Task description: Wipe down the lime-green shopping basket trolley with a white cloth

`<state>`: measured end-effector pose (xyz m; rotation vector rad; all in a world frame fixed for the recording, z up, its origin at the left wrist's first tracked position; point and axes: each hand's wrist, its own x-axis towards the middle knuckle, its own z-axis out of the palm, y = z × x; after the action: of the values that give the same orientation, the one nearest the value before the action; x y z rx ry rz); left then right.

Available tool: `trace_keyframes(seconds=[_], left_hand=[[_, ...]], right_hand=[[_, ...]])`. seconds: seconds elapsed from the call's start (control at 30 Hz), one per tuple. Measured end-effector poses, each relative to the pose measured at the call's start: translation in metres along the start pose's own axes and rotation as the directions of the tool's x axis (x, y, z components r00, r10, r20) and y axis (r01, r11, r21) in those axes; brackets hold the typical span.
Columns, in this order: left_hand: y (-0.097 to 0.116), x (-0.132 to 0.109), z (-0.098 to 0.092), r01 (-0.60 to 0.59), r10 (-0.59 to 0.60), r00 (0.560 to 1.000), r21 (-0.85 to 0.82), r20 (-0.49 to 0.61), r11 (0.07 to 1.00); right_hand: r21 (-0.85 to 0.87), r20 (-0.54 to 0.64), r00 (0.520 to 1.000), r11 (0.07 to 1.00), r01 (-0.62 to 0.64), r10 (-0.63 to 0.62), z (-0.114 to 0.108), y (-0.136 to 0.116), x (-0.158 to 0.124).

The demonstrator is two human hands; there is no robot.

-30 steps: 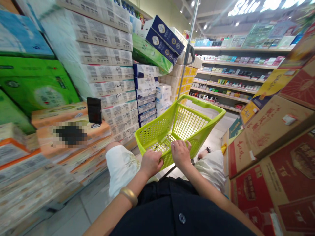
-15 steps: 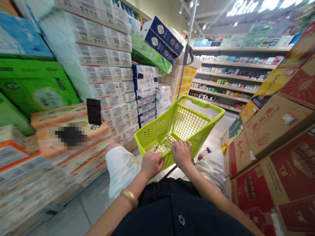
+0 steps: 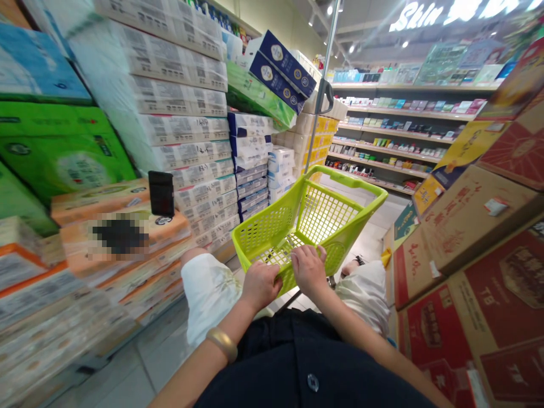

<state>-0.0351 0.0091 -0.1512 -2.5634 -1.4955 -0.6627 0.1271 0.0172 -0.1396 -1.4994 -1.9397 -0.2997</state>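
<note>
Between my knees stands a lime-green plastic shopping basket [image 3: 266, 232] with perforated sides and a grid bottom. It looks tilted, and nothing shows inside. My left hand [image 3: 261, 285] is closed over the near rim, at its left part. A little to the right, my right hand [image 3: 309, 271] has its fingers curled over the same rim, the thumb side slightly raised. A gold bangle [image 3: 222, 343] sits on my left wrist. The undersides of both hands' grips are hidden.
Stacked tissue packs [image 3: 187, 119] rise on the left, a black upright object [image 3: 161, 194] on the lower ones. Cardboard cartons [image 3: 480, 215] line the right. A metal pole [image 3: 325, 65] stands behind the basket. Stocked shelves [image 3: 395, 113] fill the back.
My right hand has shifted slightly left along the basket's near rim. The left hand has stayed on the rim, and the basket has barely moved.
</note>
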Motion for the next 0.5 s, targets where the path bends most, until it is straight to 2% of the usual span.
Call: trace_keyframes(seconds=[0.13,0.2,0.33,0.43,0.5], left_hand=[[-0.002,0.0,0.002,-0.027,0.026,0.999,-0.01,-0.026,1.0],[-0.003,0.0,0.001,-0.022,0.022,1.0,0.011,-0.007,1.0],[-0.001,0.001,0.0,-0.01,0.009,0.999,0.045,0.032,0.999],[0.0,0.001,-0.001,-0.009,0.007,1.0,0.05,0.026,0.999],[-0.001,0.0,-0.001,-0.02,0.019,1.0,0.041,0.016,0.999]], right_hand=[[0.058,0.048,0.985,0.985,0.165,-0.168,0.002,-0.014,-0.007],[0.039,0.032,0.989,0.989,0.14,-0.141,0.0,-0.004,-0.003],[-0.016,-0.028,0.999,0.999,-0.033,0.033,-0.004,0.021,0.007],[0.0,-0.024,0.998,0.998,-0.061,0.061,-0.003,0.014,0.003],[0.048,0.012,1.0,0.999,0.008,-0.008,-0.001,0.0,-0.003]])
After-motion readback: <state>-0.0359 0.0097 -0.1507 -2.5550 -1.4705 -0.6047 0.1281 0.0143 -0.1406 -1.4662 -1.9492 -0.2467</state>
